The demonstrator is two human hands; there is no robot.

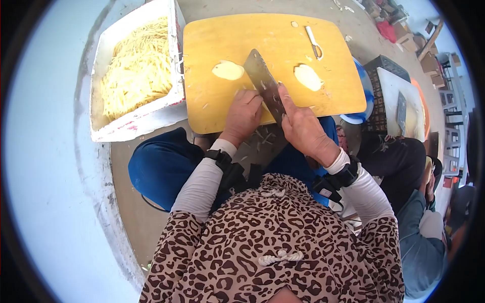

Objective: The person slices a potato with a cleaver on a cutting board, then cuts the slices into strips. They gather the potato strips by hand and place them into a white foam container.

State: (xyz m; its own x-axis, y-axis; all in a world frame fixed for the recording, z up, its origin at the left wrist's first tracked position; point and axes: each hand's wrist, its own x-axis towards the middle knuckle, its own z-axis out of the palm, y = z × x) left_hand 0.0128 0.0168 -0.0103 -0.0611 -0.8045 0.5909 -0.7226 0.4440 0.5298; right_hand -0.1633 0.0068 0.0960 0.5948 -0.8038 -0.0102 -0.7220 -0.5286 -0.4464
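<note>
My right hand (306, 130) grips a broad-bladed kitchen knife (262, 80), its index finger stretched along the blade. The blade points away from me and slants to the left over the yellow board (273, 35). Close against the blade's left side, my left hand (243, 115) is curled with its knuckles up near the board's front edge; whatever lies under its fingers is hidden. Beyond the left hand lies a pale yellow slice stack (227, 70), potato-like. A similar pale piece (308, 77) rests right of the knife. Small scraps dot the board.
A white foam box (177, 45) full of pale yellow strips (139, 70) stands against the board's left side. A white-handled peeler (313, 43) lies at the far right of the board. To the right are a black crate (376, 96), another cutting board (399, 86) and a seated person (422, 247).
</note>
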